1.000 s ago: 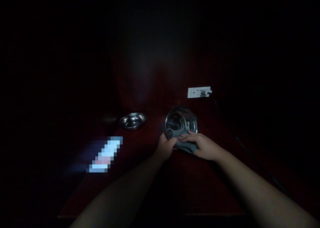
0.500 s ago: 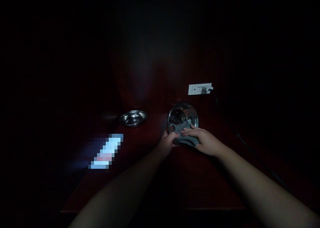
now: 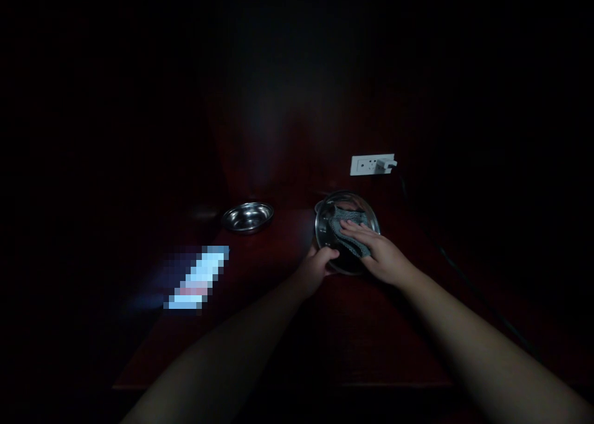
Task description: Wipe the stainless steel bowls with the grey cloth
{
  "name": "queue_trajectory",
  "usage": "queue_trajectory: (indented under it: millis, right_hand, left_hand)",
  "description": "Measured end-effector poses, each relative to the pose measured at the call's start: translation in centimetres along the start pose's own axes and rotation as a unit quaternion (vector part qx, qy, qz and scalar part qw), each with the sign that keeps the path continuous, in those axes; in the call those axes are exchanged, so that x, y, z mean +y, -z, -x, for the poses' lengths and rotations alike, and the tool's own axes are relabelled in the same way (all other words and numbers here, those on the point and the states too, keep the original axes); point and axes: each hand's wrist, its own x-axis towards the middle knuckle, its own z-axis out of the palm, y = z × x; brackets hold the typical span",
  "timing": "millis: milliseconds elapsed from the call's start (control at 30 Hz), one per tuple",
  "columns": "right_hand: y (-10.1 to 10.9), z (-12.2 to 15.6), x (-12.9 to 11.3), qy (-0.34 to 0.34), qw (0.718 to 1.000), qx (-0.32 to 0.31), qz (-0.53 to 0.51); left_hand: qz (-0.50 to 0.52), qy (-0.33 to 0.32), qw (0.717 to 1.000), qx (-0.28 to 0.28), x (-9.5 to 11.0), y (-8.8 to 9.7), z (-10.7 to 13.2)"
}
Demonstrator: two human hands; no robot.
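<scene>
A shiny metal bowl (image 3: 327, 231) is tilted with its inside facing me, near the middle of the view. My left hand (image 3: 315, 270) grips its lower left rim, thumb over the edge and the other fingers mostly hidden underneath. Inside the bowl, a grey-green cloth (image 3: 338, 224) lies bunched against the metal. My right hand (image 3: 384, 258) holds that cloth under its extended fingers, pressing it to the bowl's inner surface. A second, shallower metal bowl (image 3: 248, 217) rests upright to the left, apart from both hands.
Everything sits on a dark red tabletop (image 3: 288, 343), its front edge near the bottom. A bright, pixelated rectangle (image 3: 199, 278) lies at the left. On the back wall is a white socket panel (image 3: 364, 164) with a plugged-in adapter (image 3: 386, 164); a dark cable (image 3: 457, 269) runs down the right.
My right hand has slid the cloth from the bowl's near rim up and deeper inside. The bowl has turned and shifted slightly right, with my left hand following.
</scene>
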Motion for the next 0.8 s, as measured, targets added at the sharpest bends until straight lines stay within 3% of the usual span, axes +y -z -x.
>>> queue_trajectory:
  millis: [267,467,800]
  right_hand:
    - [0.0,0.0,-0.3,0.026,0.999,0.000,-0.034]
    - [-0.2,-0.1,-1.1,0.060,0.995,-0.037,-0.064]
    - [0.0,-0.3,-2.6,0.063,0.984,-0.099,-0.136]
  left_hand:
    - [-0.031,0.025,0.999,-0.037,0.5,-0.6,0.7]
    - [-0.039,-0.014,0.998,-0.055,0.3,-0.6,0.7]
    - [-0.055,-0.052,0.997,0.018,-0.3,-0.4,0.4]
